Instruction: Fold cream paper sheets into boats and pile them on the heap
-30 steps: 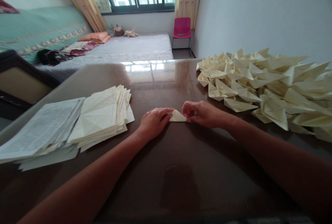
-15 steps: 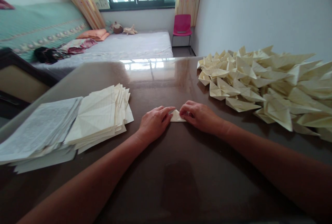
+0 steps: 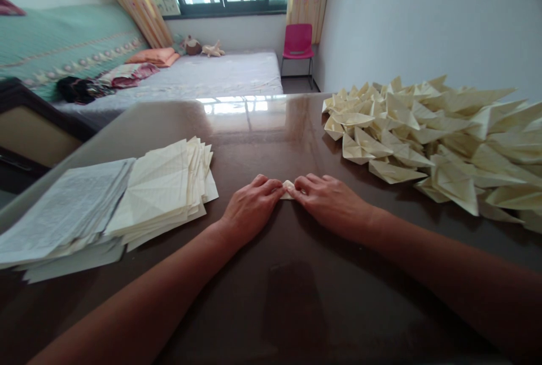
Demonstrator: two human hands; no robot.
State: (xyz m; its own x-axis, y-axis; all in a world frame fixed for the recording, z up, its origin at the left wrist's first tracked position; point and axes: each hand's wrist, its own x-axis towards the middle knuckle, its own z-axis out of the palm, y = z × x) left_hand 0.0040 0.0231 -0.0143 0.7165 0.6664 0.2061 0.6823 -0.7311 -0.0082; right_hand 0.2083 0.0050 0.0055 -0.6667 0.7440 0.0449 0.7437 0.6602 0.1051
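A small folded piece of cream paper (image 3: 288, 191) lies on the glossy brown table (image 3: 254, 303), mostly covered by my fingers. My left hand (image 3: 256, 201) is closed on its left side, fingers bent and pressed together. From the right, my right hand (image 3: 324, 198) pinches the other side, its thumb or fingertip pressing on the paper. Only the paper's top and a strip of its lower middle show between my fingertips.
To the left lie a stack of creased cream sheets (image 3: 158, 181) and a stack of printed sheets (image 3: 70, 207). A large heap of folded paper boats (image 3: 423, 133) covers the table's right side. Beyond the table are a bed (image 3: 237, 71) and a pink chair (image 3: 297, 42).
Both hands have come closer together over the folded paper, covering more of it. The fingers of my left hand have curled in, and those of my right press down. The stacks and heap are unchanged.
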